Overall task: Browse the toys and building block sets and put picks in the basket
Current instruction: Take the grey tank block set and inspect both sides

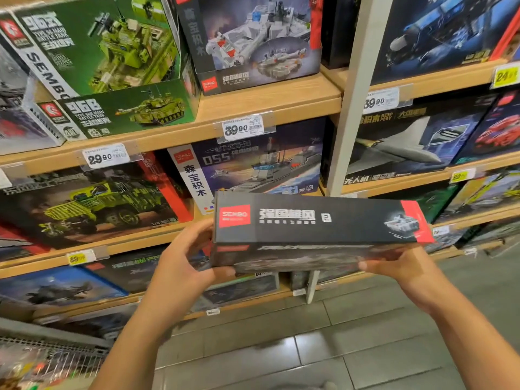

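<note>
While held level at frame centre, black set box (318, 220) gripped at both short ends: left hand (183, 260) wrapped on left end, thumb under front face; right hand (405, 266) clamped under right end. Wire basket (53, 358) at lower left corner, well apart from box. Judged risk: glossy cardboard, long and flat, could slide from one-ended grip during transfer; corner could snag on basket mesh. Beyond, wooden shelves (270, 105) with slick printed cartons: green tank box (112, 68) upper left, warship box (253, 167) just behind. Price tags blurred in part.
</note>
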